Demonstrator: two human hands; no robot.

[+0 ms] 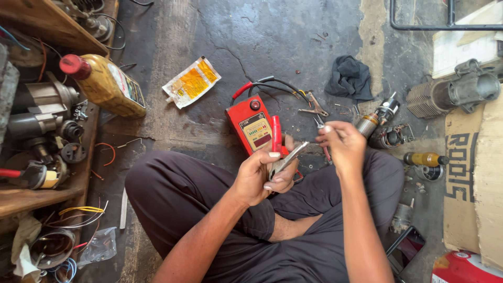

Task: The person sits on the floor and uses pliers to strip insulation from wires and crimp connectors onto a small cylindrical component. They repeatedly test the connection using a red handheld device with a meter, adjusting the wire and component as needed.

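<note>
Seated cross-legged on the concrete floor [293,42], one person, two hands in view. Left hand [260,175]: closed around one small flat metal part [287,159], held at lap height over the knees, tilted up toward one o'clock, seemingly so the face of the part is turned to the eye and to the other hand. Right hand [343,144]: fingers pinched shut on something thin at the tip, too small to name, brought to just beside the upper end of the metal part; a red-handled tool [327,153] shows beneath the palm, whether gripped I cannot tell. One red tester box [252,126] lies flat, dial face up, at twelve o'clock of the left hand, touching the knees, apparently kept within reach; one red probe [275,132] rests across it, and its leads, one red and one black, loop off toward one o'clock. One pair of pliers [314,106] beyond it. One dark rag [349,77] at one o'clock. One yellow oil bottle [105,83] with red cap, on its side, at ten o'clock. One yellow sachet [192,82] at eleven. One small amber bottle [424,158] at three o'clock. Wooden shelf [42,196] at nine o'clock, crowded with motor parts, uncounted.
</note>
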